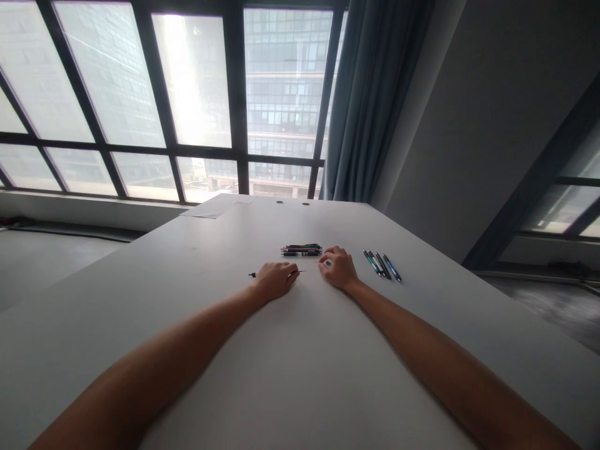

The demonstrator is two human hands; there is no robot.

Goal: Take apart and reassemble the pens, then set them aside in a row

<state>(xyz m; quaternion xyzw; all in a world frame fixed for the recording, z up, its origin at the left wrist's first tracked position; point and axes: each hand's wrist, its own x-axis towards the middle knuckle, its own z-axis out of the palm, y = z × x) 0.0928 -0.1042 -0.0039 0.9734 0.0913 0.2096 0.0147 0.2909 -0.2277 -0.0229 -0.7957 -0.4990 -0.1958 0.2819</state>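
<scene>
My left hand (276,279) rests on the white table (290,375) with its fingers closed. A thin dark pen part (302,270) sticks out past its fingertips to the right. Left of that hand a small black piece (252,275) shows; whether it joins what I hold is hidden. Across a small gap, my right hand (339,267) has its fingertips pinched together, and a very thin, pale end pokes out toward the left. What it belongs to is too small to make out. Just beyond both hands lies a bundle of pens (300,250), mostly dark, side by side.
Several more pens (382,265), with green, black and blue parts, lie slanted to the right of my right hand. White paper (204,214) lies at the far left table edge. Two dark round spots (305,204) mark the far end, before windows and a blue curtain (363,100).
</scene>
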